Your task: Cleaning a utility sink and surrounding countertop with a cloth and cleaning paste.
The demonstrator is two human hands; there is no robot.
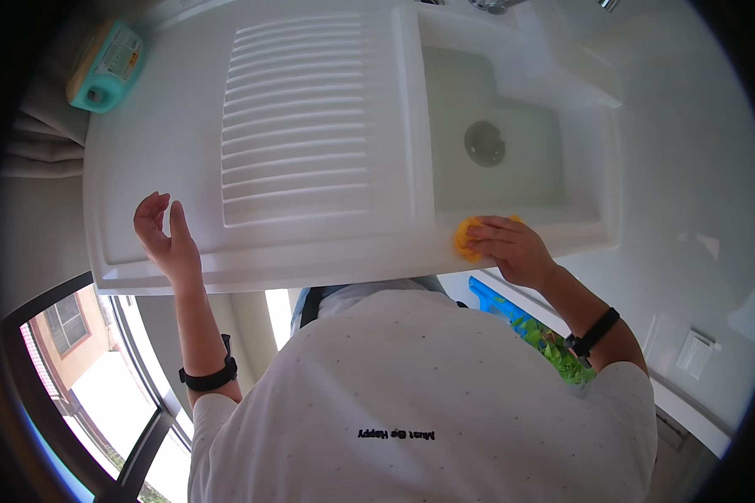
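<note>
An orange cloth (465, 240) lies bunched under the fingers of my right hand (513, 248), which presses it on the front rim of the white laundry sink (409, 248). My left hand (165, 236) hovers by the sink unit's left front corner, fingers curled and thumb apart, with nothing in it. Between the hands spreads the ribbed washboard (296, 126). To its right, the basin (522, 188) holds cloudy water over a round drain (485, 144).
A turquoise detergent jug (114, 69) lies at the back left beside a grey curtain (47, 141). A chrome faucet (494, 5) shows at the top edge. Green leaves (553, 352) and a blue plastic thing (494, 298) are below right. A window (94, 377) is at left.
</note>
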